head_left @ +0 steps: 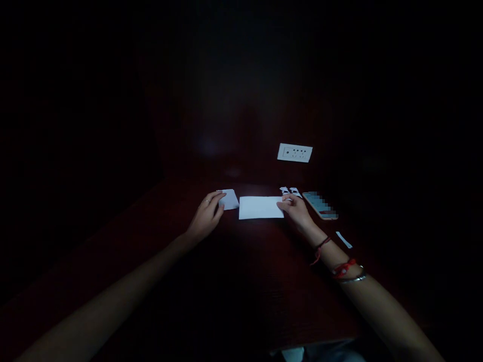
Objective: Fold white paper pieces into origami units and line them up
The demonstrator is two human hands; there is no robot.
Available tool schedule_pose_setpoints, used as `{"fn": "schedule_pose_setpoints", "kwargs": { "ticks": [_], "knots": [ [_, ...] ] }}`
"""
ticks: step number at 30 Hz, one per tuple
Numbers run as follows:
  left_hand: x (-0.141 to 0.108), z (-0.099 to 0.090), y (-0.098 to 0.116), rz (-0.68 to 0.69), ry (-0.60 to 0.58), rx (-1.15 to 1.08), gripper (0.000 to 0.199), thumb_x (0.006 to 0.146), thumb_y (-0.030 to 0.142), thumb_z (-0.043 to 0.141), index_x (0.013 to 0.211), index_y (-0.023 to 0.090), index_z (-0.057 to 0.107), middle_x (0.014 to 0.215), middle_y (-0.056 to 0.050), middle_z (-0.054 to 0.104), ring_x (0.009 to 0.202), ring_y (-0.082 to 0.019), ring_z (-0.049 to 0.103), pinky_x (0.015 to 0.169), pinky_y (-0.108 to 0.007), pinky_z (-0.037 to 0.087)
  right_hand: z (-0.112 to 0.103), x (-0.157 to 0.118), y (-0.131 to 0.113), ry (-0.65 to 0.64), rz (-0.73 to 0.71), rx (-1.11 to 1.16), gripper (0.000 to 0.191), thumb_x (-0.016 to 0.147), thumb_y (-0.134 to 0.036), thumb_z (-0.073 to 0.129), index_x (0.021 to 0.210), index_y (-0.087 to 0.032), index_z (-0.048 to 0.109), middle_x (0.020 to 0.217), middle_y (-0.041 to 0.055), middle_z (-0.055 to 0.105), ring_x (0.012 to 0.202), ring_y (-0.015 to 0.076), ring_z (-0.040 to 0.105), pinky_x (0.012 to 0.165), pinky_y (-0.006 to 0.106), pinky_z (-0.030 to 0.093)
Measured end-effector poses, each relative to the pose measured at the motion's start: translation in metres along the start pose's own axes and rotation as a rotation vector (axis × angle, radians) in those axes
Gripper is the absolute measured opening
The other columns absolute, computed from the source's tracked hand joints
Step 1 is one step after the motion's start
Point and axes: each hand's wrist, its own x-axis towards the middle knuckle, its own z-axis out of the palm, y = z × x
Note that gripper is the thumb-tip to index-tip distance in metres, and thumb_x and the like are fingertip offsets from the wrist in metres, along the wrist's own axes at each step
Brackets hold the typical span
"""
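Note:
A white rectangular sheet of paper (pixel 260 207) is in front of me, its right end pinched by my right hand (pixel 296 211) between thumb and fingers. To its left lies a smaller, squarish white paper (pixel 229 199), perhaps more than one layer. My left hand (pixel 207 215) rests at the left edge of that smaller paper, thumb and fingers apart, fingertips over its surface. Small folded or cut white paper pieces (pixel 293 191) sit just behind my right hand, which partly hides them.
A phone (pixel 320 206) with a lit, blurred screen lies right of my right hand. Nearer me is a narrow paper strip (pixel 343 240). On the wall behind the dark reddish table (pixel 241 281) is a white socket panel (pixel 295 153). The surroundings are very dark.

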Motion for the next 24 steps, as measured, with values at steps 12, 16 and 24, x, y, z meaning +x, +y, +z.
{"fn": "schedule_pose_setpoints", "kwargs": {
  "ticks": [12,16,24],
  "knots": [
    [-0.043,0.033,0.069,0.349,-0.378,-0.025,0.033,0.086,0.032,0.036,0.117,0.02,0.04,0.114,-0.006,0.047,0.099,-0.02,0.047,0.085,-0.036,0.035,-0.018,-0.048,0.018,-0.354,-0.002,-0.266,0.041,0.051,-0.009,0.063,0.09,-0.019,0.056,0.071,-0.0038,0.054,0.064,0.01,0.049,0.064,0.023,0.039],
    [-0.04,0.036,0.064,0.412,-0.408,-0.072,0.032,0.087,0.029,0.035,0.119,0.025,0.04,0.118,-0.003,0.045,0.106,-0.018,0.043,0.091,-0.034,0.031,-0.016,-0.049,0.02,-0.485,0.052,-0.162,0.046,0.058,-0.014,0.063,0.103,-0.016,0.051,0.077,-0.0011,0.056,0.066,0.0097,0.052,0.063,0.022,0.043],
    [-0.042,0.037,0.06,0.436,-0.47,-0.09,0.033,0.088,0.027,0.032,0.12,0.03,0.038,0.126,0.002,0.039,0.118,-0.017,0.029,0.097,-0.037,0.025,-0.001,-0.053,0.028,-0.346,0.043,-0.22,0.055,0.063,-0.014,0.061,0.115,-0.012,0.042,0.087,0.0046,0.058,0.073,0.0116,0.055,0.066,0.024,0.046]
  ]
}}
